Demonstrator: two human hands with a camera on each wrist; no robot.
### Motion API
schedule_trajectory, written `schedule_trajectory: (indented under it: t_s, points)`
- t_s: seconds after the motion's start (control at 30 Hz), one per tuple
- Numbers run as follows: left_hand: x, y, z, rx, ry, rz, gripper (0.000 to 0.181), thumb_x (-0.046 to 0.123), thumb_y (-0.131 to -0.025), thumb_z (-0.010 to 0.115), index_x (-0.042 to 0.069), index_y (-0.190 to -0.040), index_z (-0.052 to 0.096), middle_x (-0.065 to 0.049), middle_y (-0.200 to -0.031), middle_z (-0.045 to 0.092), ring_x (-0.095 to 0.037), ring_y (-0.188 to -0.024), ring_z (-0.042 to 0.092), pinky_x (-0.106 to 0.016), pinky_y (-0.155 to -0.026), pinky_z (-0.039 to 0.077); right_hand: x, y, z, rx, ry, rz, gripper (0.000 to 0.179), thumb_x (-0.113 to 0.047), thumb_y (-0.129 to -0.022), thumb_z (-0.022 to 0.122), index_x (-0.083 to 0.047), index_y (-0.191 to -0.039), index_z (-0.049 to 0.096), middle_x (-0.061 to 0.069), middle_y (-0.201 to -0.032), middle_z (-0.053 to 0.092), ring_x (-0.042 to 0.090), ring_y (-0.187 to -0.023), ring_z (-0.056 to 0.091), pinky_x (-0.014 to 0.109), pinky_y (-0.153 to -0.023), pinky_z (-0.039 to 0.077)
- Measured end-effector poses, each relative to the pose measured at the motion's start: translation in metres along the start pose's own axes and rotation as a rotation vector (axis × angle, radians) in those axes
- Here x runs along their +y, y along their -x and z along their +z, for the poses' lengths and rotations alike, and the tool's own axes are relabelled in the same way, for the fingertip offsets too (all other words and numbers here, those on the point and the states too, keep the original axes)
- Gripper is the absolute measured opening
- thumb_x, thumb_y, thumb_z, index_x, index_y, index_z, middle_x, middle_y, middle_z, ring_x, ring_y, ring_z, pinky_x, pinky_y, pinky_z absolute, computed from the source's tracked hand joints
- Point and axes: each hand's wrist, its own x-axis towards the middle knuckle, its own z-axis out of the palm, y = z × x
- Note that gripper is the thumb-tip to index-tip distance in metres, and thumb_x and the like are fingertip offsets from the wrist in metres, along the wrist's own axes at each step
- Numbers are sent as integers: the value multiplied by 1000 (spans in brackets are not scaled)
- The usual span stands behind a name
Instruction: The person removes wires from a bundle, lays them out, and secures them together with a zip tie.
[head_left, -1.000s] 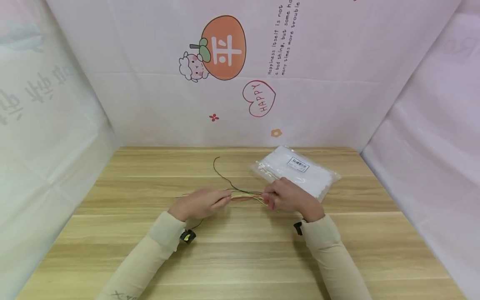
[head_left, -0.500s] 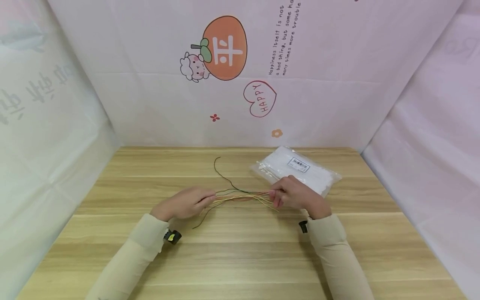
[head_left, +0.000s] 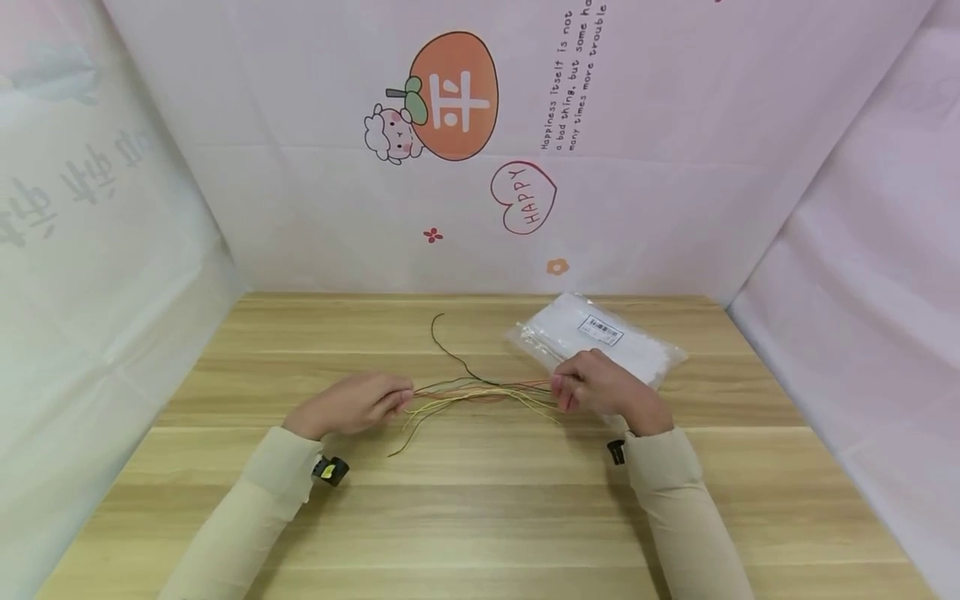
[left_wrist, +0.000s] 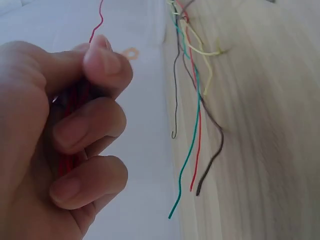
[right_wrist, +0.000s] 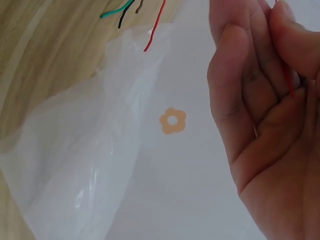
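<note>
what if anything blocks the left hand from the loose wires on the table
Nothing visible: the loose wires spread close to the left hand, which grips red wire. The plastic packet lies farther back, by the right hand.

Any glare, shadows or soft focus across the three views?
Head: a dark shadow runs alongside the right sleeve; left wrist: the flower print beyond the left hand is soft, the green wire clearer; right wrist: bright glare flecks on the clear plastic bag.
</note>
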Motion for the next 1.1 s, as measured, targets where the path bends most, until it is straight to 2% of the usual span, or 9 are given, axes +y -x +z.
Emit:
schedule_trajectory:
  t_s: [0.1, 0.27, 0.4, 0.57, 0.73, 0.93, 1.1]
  points:
    - [-2, 2, 0, 15, -54, 9, 33, 15, -113, 48, 16, -81, 59, 12, -68, 48, 2, -60, 40, -21, -61, 40, -1, 0, 1, -32, -22, -3, 29, -5, -109, 52, 1, -91, 74, 3, -75, 76, 15, -70, 74, 30, -69, 63]
    - [-5, 5, 2, 34, -120, -5, 34, 15, -113, 48, 16, -83, 64, 12, -70, 55, 2, -62, 43, -21, -62, 43, -2, -2, 2, -79, -88, -13, 33, -8, -112, 49, 6, -93, 72, 7, -74, 77, 17, -68, 75, 32, -67, 63]
    - [-5, 6, 2, 56, -159, 13, 34, 12, -110, 50, 19, -78, 58, 14, -66, 48, 2, -59, 38, -20, -58, 37, -1, -2, 4, -94, -110, -3, 35, -9, -112, 48, 7, -91, 72, 9, -72, 76, 21, -66, 75, 33, -66, 63]
    - [-7, 6, 2, 110, -191, 49, 37, 7, -105, 55, 21, -71, 49, 15, -62, 34, 4, -55, 29, -17, -53, 27, 0, -2, 6, -90, -69, -8, 36, -12, -112, 51, 5, -88, 72, 7, -66, 73, 25, -61, 74, 34, -63, 63]
    - [-7, 6, 2, 146, -196, 51, 36, 6, -99, 59, 21, -68, 49, 16, -61, 31, 5, -53, 28, -16, -51, 24, 2, -2, 6, -74, -38, -18, 34, -12, -111, 53, 3, -87, 73, 6, -64, 71, 23, -59, 73, 32, -61, 62]
    - [-10, 4, 3, 126, -203, 39, 33, 7, -98, 60, 20, -69, 53, 14, -61, 34, 4, -53, 29, -17, -52, 25, 4, -2, 5, -72, -19, -5, 33, -12, -110, 55, 1, -87, 74, 6, -64, 72, 21, -59, 72, 31, -61, 62]
    - [-12, 2, 4, 92, -244, 4, 34, 10, -103, 58, 21, -71, 52, 14, -61, 33, 1, -54, 28, -19, -54, 26, 2, -2, 6, -44, 99, 21, 38, -18, -110, 57, -8, -74, 69, -3, -59, 70, 14, -57, 70, 30, -70, 60]
